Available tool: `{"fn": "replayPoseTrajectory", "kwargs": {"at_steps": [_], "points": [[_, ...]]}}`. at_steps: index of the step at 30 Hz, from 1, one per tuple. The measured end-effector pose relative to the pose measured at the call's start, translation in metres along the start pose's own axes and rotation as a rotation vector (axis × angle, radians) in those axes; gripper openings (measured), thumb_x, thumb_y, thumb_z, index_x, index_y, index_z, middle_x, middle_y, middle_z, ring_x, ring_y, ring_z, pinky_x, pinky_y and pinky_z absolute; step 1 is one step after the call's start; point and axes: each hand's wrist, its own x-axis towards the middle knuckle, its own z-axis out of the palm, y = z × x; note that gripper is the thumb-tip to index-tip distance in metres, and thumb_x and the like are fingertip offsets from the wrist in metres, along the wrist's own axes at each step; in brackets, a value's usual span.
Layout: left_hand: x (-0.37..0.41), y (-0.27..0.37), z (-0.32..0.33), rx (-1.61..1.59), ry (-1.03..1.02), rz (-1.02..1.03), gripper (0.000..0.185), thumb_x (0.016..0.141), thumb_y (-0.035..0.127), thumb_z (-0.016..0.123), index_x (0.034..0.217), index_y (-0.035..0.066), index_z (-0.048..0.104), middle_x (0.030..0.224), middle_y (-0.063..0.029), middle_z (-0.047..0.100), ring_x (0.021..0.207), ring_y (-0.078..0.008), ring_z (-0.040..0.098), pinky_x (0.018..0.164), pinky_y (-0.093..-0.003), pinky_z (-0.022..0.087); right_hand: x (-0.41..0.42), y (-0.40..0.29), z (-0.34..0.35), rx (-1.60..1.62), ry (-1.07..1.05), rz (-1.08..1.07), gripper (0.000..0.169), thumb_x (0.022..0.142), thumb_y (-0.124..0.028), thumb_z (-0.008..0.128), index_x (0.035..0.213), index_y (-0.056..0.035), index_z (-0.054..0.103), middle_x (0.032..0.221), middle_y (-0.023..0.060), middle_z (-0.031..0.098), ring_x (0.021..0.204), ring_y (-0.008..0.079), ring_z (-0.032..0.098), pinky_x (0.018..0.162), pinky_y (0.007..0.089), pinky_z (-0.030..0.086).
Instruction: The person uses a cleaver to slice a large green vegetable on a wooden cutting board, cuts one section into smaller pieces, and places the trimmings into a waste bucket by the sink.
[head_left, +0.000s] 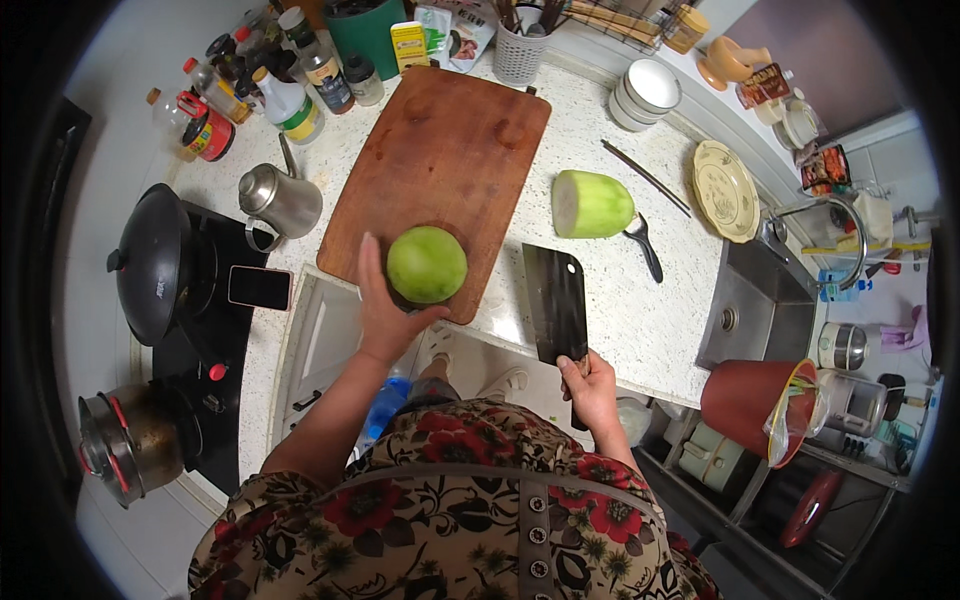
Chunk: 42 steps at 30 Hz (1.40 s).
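A round green piece of gourd or melon (427, 265) stands near the front end of a wooden cutting board (450, 161). My left hand (390, 307) is beside it, thumb and fingers spread around its left and near sides; whether it touches is hard to tell. My right hand (589, 382) grips the handle of a cleaver (556, 300), whose broad dark blade points away from me, right of the board. Further right on the counter lies a peeled pale green piece (592, 204) with a flat cut face, next to a black-handled peeler (643, 249).
Chopsticks (645, 177), stacked bowls (645, 94) and a scalloped plate (725, 191) are at the right, before the sink (757, 307). A red bin (757, 405) stands near it. At left are a metal kettle (281, 199), a phone (260, 288), a wok (154, 262) and several bottles (289, 105).
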Motion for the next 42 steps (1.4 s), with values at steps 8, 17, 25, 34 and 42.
{"fn": "replayPoseTrajectory", "kwargs": {"at_steps": [8, 17, 25, 34, 42], "points": [[0.014, -0.021, 0.017, -0.07, -0.036, 0.136, 0.131, 0.049, 0.029, 0.095, 0.149, 0.0, 0.015, 0.152, -0.0263, 0.021, 0.139, -0.043, 0.027, 0.113, -0.0496, 0.028, 0.031, -0.031, 0.049, 0.023, 0.046, -0.009, 0.019, 0.092, -0.016, 0.067, 0.082, -0.0017, 0.059, 0.058, -0.0014, 0.052, 0.049, 0.0059, 0.048, 0.045, 0.0233, 0.04], [0.035, -0.015, 0.018, -0.024, -0.017, 0.093, 0.12, 0.05, 0.031, 0.094, 0.146, 0.003, 0.027, 0.148, -0.0225, 0.032, 0.135, -0.0403, 0.036, 0.108, -0.0467, 0.04, 0.043, -0.038, 0.061, 0.077, 0.079, -0.043, 0.021, 0.093, -0.016, 0.066, 0.078, -0.0029, 0.057, 0.057, -0.0016, 0.051, 0.047, 0.0059, 0.046, 0.044, 0.023, 0.038], [0.102, -0.001, 0.042, 0.069, 0.048, -0.014, 0.12, 0.054, 0.034, 0.092, 0.149, 0.01, 0.023, 0.151, -0.0183, 0.025, 0.135, -0.0385, 0.036, 0.105, -0.049, 0.042, 0.055, -0.038, 0.042, 0.027, 0.017, -0.026, 0.021, 0.093, -0.015, 0.066, 0.078, -0.0027, 0.056, 0.057, -0.0023, 0.05, 0.047, 0.006, 0.045, 0.044, 0.0245, 0.037], [0.119, -0.005, 0.051, 0.037, 0.105, 0.015, 0.117, 0.061, 0.036, 0.089, 0.151, 0.011, 0.019, 0.151, -0.0193, 0.024, 0.137, -0.0389, 0.032, 0.105, -0.0476, 0.042, 0.058, -0.056, 0.032, -0.151, -0.01, -0.169, 0.027, 0.09, -0.015, 0.067, 0.077, 0.0016, 0.05, 0.054, 0.0013, 0.042, 0.053, 0.0098, 0.034, 0.048, 0.0283, 0.034], [0.089, -0.063, -0.006, -0.291, 0.463, -0.396, 0.069, 0.09, 0.023, 0.068, 0.146, 0.005, 0.034, 0.142, -0.0158, 0.038, 0.124, -0.0277, 0.048, 0.1, -0.0377, 0.041, 0.078, -0.134, 0.066, -0.676, 0.037, -0.654, 0.022, 0.09, -0.019, 0.065, 0.081, -0.0015, 0.055, 0.055, 0.017, 0.05, 0.047, 0.0324, 0.05, 0.049, 0.0381, 0.042]]}}
